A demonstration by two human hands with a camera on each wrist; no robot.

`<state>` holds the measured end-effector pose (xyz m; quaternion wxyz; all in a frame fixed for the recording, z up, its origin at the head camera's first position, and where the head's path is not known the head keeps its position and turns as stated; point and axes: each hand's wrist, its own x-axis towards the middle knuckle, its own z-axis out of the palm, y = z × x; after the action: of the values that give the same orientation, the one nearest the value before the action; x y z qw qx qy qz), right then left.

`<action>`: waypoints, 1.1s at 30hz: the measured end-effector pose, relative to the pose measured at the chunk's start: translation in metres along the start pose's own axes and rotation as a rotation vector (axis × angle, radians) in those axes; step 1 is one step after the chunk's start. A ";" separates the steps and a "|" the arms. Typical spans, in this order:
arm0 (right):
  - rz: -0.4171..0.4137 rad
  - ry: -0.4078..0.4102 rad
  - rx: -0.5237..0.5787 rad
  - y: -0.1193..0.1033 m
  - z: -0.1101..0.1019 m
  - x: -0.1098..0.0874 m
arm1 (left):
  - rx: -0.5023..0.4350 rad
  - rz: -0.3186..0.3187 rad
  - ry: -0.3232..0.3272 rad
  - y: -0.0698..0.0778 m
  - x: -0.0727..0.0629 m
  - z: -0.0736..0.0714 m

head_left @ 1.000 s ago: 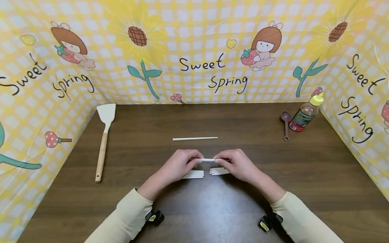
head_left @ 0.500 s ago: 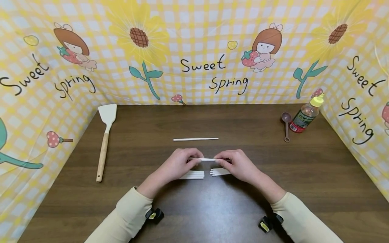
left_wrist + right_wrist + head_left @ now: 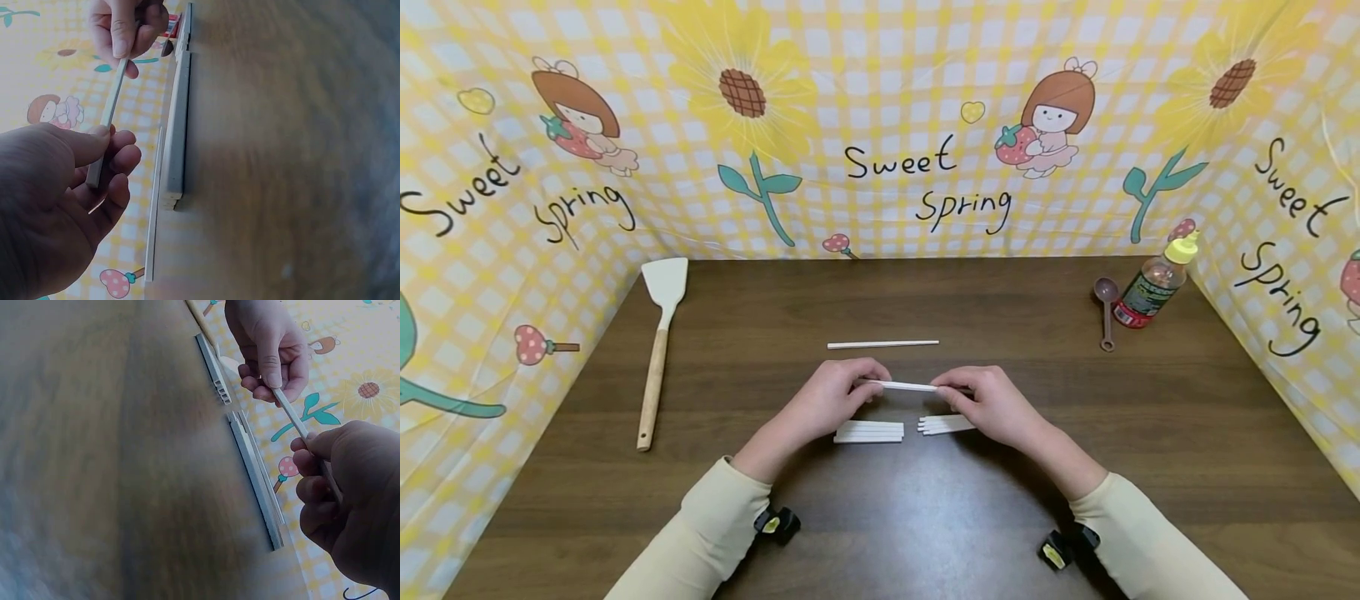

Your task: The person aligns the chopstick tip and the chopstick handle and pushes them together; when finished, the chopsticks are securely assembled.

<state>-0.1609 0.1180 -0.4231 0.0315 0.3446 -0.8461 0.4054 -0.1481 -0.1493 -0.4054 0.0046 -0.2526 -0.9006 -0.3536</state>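
Note:
In the head view my left hand [image 3: 829, 402] and right hand [image 3: 1000, 407] pinch one slim white chopstick [image 3: 910, 386] from either side, above the brown table. The left wrist view shows its square, thicker end [image 3: 95, 178] sticking out past my left thumb and fingers. My right fingers cover the other end. Below my left hand lies a row of short, thick white stick pieces [image 3: 869, 432], side by side. A second row of thinner white stick pieces [image 3: 943, 425] is partly hidden by my right hand. Another whole chopstick [image 3: 883, 344] lies alone farther back.
A white spatula with a wooden handle [image 3: 653, 390] lies at the left. At the back right, a sauce bottle with a yellow cap [image 3: 1153, 283] stands beside a brown measuring spoon [image 3: 1105, 312]. Yellow checked cloth [image 3: 880, 100] walls off the back and sides.
My left hand has shifted left and slightly away along the chopstick, baring more of its middle and uncovering the left row of pieces. My right hand has barely moved.

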 end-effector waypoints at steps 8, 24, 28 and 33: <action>-0.017 0.015 -0.008 0.003 -0.003 0.001 | -0.012 -0.020 0.021 -0.006 0.001 -0.003; -0.082 0.285 -0.005 0.006 -0.006 0.003 | 0.001 -0.153 0.062 -0.033 0.001 -0.014; -0.107 0.284 0.011 0.006 -0.005 0.003 | -0.008 -0.197 0.064 -0.038 0.001 -0.017; -0.139 0.271 0.017 0.005 -0.004 0.003 | -0.008 -0.209 0.089 -0.044 0.001 -0.017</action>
<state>-0.1671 0.1218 -0.4229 0.1704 0.3449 -0.8046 0.4523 -0.1724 -0.1867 -0.4204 0.0067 -0.1414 -0.9195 -0.3667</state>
